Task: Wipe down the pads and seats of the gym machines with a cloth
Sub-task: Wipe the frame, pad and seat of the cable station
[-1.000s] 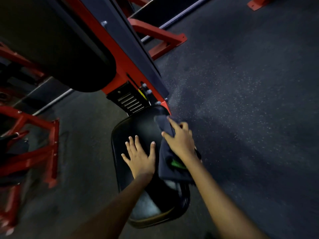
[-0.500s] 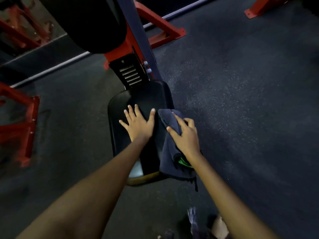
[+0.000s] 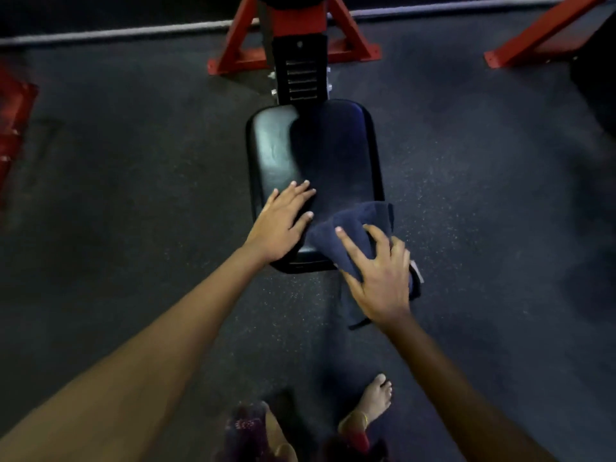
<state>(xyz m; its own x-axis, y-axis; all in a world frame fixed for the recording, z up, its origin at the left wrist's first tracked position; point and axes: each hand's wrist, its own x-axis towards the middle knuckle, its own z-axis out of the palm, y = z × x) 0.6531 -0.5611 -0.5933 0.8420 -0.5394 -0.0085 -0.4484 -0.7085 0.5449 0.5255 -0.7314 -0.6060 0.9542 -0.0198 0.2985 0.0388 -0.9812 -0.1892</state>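
Note:
A black padded seat point(image 3: 333, 151) of a red gym machine lies below me in the head view. My left hand point(image 3: 283, 221) rests flat on the seat's near left part with its fingers spread. My right hand point(image 3: 380, 275) presses a dark blue cloth point(image 3: 353, 221) against the seat's near right corner, fingers spread over it. Part of the cloth hangs off the seat's edge under my hand.
The machine's red frame point(image 3: 293, 25) and black slotted bracket point(image 3: 301, 75) stand just beyond the seat. Another red frame leg point(image 3: 540, 38) is at the far right, and more red metal point(image 3: 13, 111) at the left edge. My bare foot point(image 3: 376, 401) stands on the dark rubber floor.
My view has swung round to face the seat head-on. My right hand has slid the cloth down the right side to the near corner. My left hand has moved nearer the front edge.

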